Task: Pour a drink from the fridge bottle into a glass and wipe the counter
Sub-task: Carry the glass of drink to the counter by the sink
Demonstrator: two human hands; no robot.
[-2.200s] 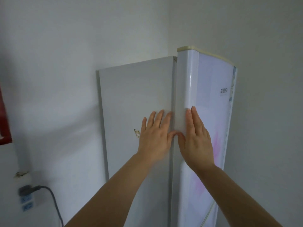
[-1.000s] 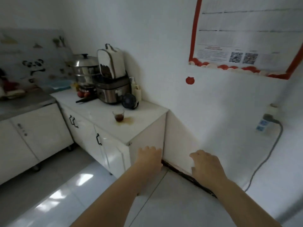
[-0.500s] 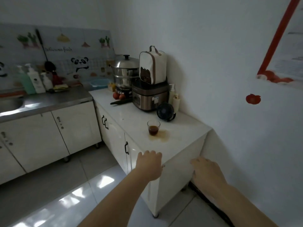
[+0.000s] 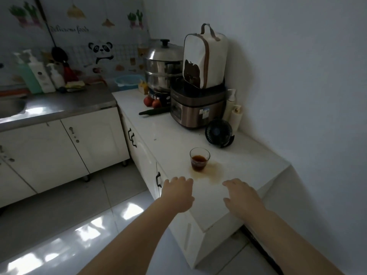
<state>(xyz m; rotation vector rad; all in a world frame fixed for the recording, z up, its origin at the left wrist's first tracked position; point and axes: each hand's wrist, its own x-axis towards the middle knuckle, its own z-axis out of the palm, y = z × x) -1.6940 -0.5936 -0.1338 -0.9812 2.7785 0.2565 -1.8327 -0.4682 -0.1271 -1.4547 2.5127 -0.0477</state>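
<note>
**Ana:** Two bare hands reach out over the near end of a white counter (image 4: 248, 165). The left hand (image 4: 176, 193) hovers at the front edge, fingers loosely spread, carrying nothing. The right hand (image 4: 240, 195) hovers nearer the near right corner, fingers also loosely spread, also empty.

**Ben:** Where is the drink?

**Ana:** Just beyond the fingertips, between the two hands and near the front edge, a small clear glass (image 4: 199, 159) stands upright, about a third full of dark liquid. A brown spill (image 4: 213, 172) pools around its base and spreads toward the right hand.

**Ben:** How will the glass handle?

**Ana:** My guess is light, rigid and breakable, with a wet, slippery foot. Gripping the dry wall around the middle, above the liquid line, looks safest, lifting straight up.

**Ben:** And further out?

**Ana:** Past the glass, a small black fan (image 4: 218, 133) sits by the back edge, then a steel rice cooker (image 4: 195, 110) with a white lunch bag (image 4: 204, 60) on top. No cloth shows on this counter, and no bottle. Pouring looks done; wiping remains.
</note>
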